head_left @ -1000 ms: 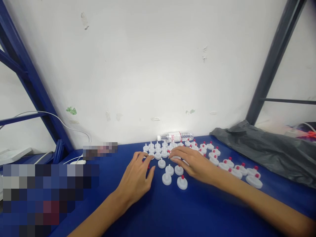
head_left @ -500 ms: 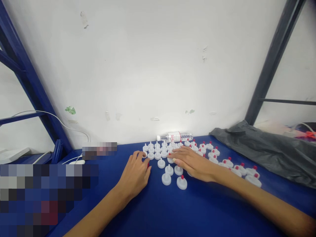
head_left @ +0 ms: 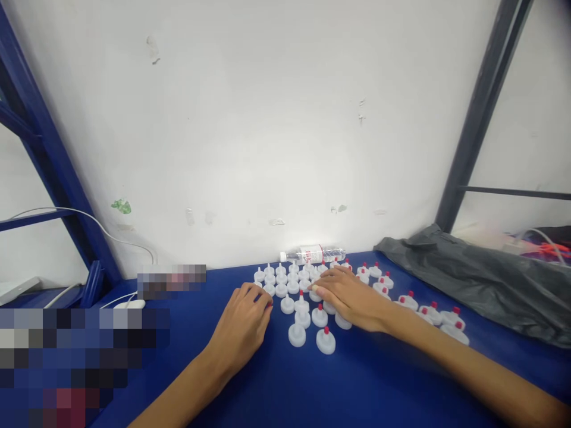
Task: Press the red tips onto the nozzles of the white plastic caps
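Several white round caps with nozzles (head_left: 297, 334), many with a red tip (head_left: 325, 340), stand in rows on the blue table (head_left: 312, 386). My left hand (head_left: 243, 324) rests at the left edge of the group. Its fingers are curled down, and a small red tip (head_left: 269, 304) peeks out beside the fingertips. My right hand (head_left: 352, 297) lies flat over the caps in the middle. Its fingers are stretched out together and the fingertips touch a cap near the centre rows. The caps beneath the right palm are hidden.
A clear water bottle (head_left: 314, 254) lies against the white wall behind the caps. A grey plastic bag (head_left: 482, 273) covers the table's right side. A blue shelf frame (head_left: 49, 172) and a white cable (head_left: 89, 217) are on the left, and a dark post (head_left: 482, 113) is on the right.
My right hand drew in a little over the caps, with its fingertips now nearer the centre rows. My left hand curled tighter at the group's left edge. The view dipped slightly.
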